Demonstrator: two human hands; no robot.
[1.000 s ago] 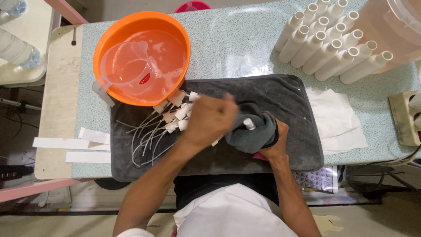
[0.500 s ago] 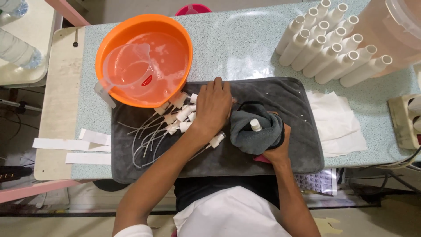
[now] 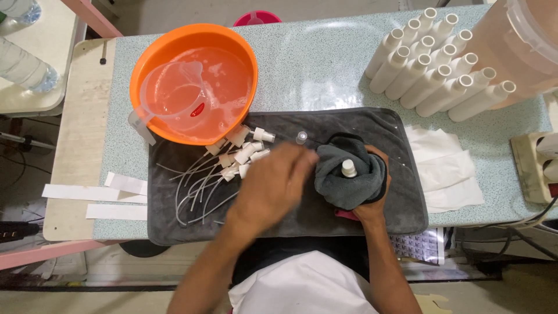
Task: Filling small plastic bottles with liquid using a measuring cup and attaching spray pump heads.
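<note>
My right hand (image 3: 372, 203) grips a small white bottle (image 3: 349, 168) wrapped in a dark grey cloth (image 3: 349, 183); only the bottle's open neck shows. My left hand (image 3: 273, 186) is blurred, just left of the cloth, above a dark grey mat (image 3: 395, 203). I cannot tell whether its fingers hold anything. A pile of white spray heads (image 3: 241, 152) with long thin tubes lies on the mat's left part. A tiny clear cap (image 3: 301, 137) sits beyond the hand.
An orange basin (image 3: 195, 28) of liquid with a clear jug (image 3: 168, 87) stands far left. Several white bottles (image 3: 436, 64) lie far right beside a big translucent container (image 3: 517, 46). White tissues (image 3: 444, 168), a power strip (image 3: 537, 166) and white paper strips (image 3: 93, 200) flank the mat.
My left hand went from the cloth to the spray heads and has now swung back right towards the wrapped bottle. My right hand has stayed in place around the cloth.
</note>
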